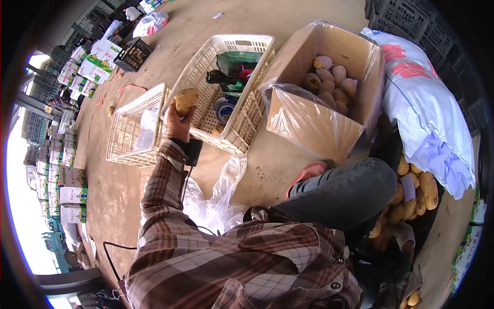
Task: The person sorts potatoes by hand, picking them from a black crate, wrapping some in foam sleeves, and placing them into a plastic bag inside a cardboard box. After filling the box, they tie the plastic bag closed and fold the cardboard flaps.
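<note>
My left hand (177,127) is closed around a potato (186,102), raised over the near corner of a white plastic crate (250,116). In that crate lie rolls of tape (225,109), a dark green bag (246,62) and some black items. Down at the lower right, my right hand (406,245) is in shade beside a heap of potatoes (410,198) in a dark container. A pale, ribbed piece (403,233) is at its fingers, which are mostly hidden. Potatoes in foam nets (329,82) fill part of a plastic-lined cardboard box (315,120).
A smaller white crate (135,126) with clear plastic stands at left. A full white sack (422,87) leans right of the cardboard box. Clear plastic film (218,193) lies before my body. Stacked printed cartons (72,195) and a black crate (133,54) are farther left.
</note>
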Demonstrator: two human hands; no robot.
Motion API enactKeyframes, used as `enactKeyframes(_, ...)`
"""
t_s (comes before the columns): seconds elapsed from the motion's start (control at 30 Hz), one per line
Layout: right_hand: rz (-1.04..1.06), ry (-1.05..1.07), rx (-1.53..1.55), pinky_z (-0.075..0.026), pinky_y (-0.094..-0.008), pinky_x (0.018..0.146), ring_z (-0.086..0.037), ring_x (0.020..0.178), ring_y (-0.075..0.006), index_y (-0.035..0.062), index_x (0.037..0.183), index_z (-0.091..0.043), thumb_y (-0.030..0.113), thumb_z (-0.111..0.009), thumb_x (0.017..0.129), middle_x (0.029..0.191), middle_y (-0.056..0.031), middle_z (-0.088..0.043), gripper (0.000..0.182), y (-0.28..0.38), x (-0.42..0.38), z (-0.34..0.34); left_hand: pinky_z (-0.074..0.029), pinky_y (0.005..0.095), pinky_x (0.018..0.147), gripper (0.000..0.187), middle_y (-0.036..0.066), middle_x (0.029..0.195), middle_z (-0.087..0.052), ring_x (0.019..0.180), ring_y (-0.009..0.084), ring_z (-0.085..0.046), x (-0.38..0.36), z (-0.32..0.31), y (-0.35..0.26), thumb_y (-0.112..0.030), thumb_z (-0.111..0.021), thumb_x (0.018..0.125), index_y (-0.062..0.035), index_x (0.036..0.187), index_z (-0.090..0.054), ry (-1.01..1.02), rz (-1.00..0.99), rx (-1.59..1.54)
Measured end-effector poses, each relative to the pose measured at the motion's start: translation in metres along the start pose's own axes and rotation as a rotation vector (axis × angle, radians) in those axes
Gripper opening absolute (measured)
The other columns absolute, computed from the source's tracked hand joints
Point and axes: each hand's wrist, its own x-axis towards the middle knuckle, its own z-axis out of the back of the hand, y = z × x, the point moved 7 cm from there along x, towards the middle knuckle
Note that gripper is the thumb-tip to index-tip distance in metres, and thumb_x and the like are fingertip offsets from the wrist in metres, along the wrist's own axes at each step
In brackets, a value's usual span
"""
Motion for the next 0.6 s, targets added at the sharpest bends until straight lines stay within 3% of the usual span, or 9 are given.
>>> enactKeyframes(0.1,0.092,0.065,-0.073,-0.047,-0.0394,0.076,-0.059,0.089,-0.0335,0.0060,0.088,-0.064,0.026,-0.049,0.078,0.090,-0.0158,-0.063,0.027,0.009,0.010,0.002,-0.051,0.0430,0.082,0.037,0.012,0.115,-0.054,0.104,0.0289,-0.054,0.037,0.032,-0.030,-0.028,-0.056,0.086,-0.0047,0.115,-0.052,-0.140,0.004,0.213)
enactKeyframes(0.17,0.076,-0.062,0.205,-0.046,-0.0398,0.076,-0.059,0.088,-0.0340,0.0053,0.088,-0.064,0.029,-0.050,0.078,0.089,-0.0167,-0.063,0.029,0.025,-0.011,0.036,-0.051,0.0423,0.079,0.036,0.010,0.112,-0.057,0.101,0.0274,-0.055,0.071,0.059,-0.033,-0.027,-0.061,0.082,-0.0091,0.113,-0.055,-0.238,0.068,0.422)
enactKeyframes(0.2,0.078,-0.067,0.195,-0.046,-0.0402,0.078,-0.058,0.091,-0.0345,0.0063,0.091,-0.064,0.030,-0.051,0.077,0.091,-0.0173,-0.063,0.030,0.032,-0.009,0.046,-0.051,0.0420,0.077,0.036,0.008,0.110,-0.058,0.100,0.0267,-0.056,0.084,0.065,-0.027,-0.027,-0.063,0.081,-0.0113,0.113,-0.056,-0.264,0.122,0.520)
enactKeyframes(0.3,-0.008,-0.097,0.283,-0.046,-0.0412,0.079,-0.058,0.093,-0.0351,0.0076,0.095,-0.063,0.031,-0.052,0.077,0.093,-0.0179,-0.062,0.032,0.025,-0.036,0.059,-0.052,0.0433,0.074,0.034,0.007,0.111,-0.058,0.099,0.0256,-0.057,0.112,0.081,-0.002,-0.027,-0.064,0.080,-0.0131,0.110,-0.058,-0.182,0.183,0.757)
enactKeyframes(0.33,-0.041,-0.130,0.378,-0.046,-0.0419,0.078,-0.058,0.093,-0.0352,0.0078,0.095,-0.063,0.031,-0.052,0.077,0.093,-0.0180,-0.062,0.031,0.030,-0.034,0.065,-0.053,0.0436,0.072,0.033,0.008,0.110,-0.058,0.099,0.0257,-0.057,0.115,0.089,0.005,-0.026,-0.064,0.080,-0.0118,0.109,-0.058,-0.145,0.186,0.665)
enactKeyframes(0.4,0.107,-0.090,0.267,-0.046,-0.0378,0.077,-0.058,0.092,-0.0350,0.0072,0.099,-0.062,0.029,-0.056,0.076,0.095,-0.0195,-0.062,0.032,0.004,-0.014,0.020,-0.055,0.0436,0.068,0.033,0.008,0.110,-0.058,0.098,0.0261,-0.058,0.078,0.059,0.004,-0.024,-0.064,0.080,-0.0094,0.109,-0.058,-0.130,0.105,0.545)
enactKeyframes(0.43,0.054,-0.056,0.854,-0.046,-0.0347,0.076,-0.059,0.087,-0.0349,0.0070,0.100,-0.062,0.025,-0.058,0.076,0.095,-0.0185,-0.063,0.030,-0.010,-0.011,-0.003,-0.056,0.0433,0.066,0.033,0.008,0.110,-0.058,0.098,0.0263,-0.058,0.058,0.039,-0.012,-0.023,-0.063,0.080,-0.0083,0.109,-0.058,-0.140,0.030,0.518)
enactKeyframes(0.53,0.035,-0.074,0.604,-0.046,-0.0329,0.076,-0.058,0.085,-0.0345,0.0048,0.101,-0.062,0.022,-0.059,0.076,0.095,-0.0173,-0.063,0.031,-0.008,-0.015,0.012,-0.057,0.0421,0.062,0.029,0.009,0.106,-0.058,0.096,0.0264,-0.058,0.054,0.065,-0.046,-0.020,-0.064,0.080,-0.0075,0.105,-0.059,-0.248,-0.091,0.483)
enactKeyframes(0.6,-0.034,0.101,0.403,-0.046,-0.0338,0.078,-0.058,0.089,-0.0344,0.0045,0.102,-0.061,0.024,-0.058,0.076,0.097,-0.0172,-0.063,0.032,-0.025,-0.006,-0.005,-0.057,0.0406,0.059,0.026,0.008,0.103,-0.059,0.092,0.0261,-0.058,0.061,0.099,-0.086,-0.019,-0.065,0.079,-0.0091,0.103,-0.060,-0.359,-0.113,0.342)
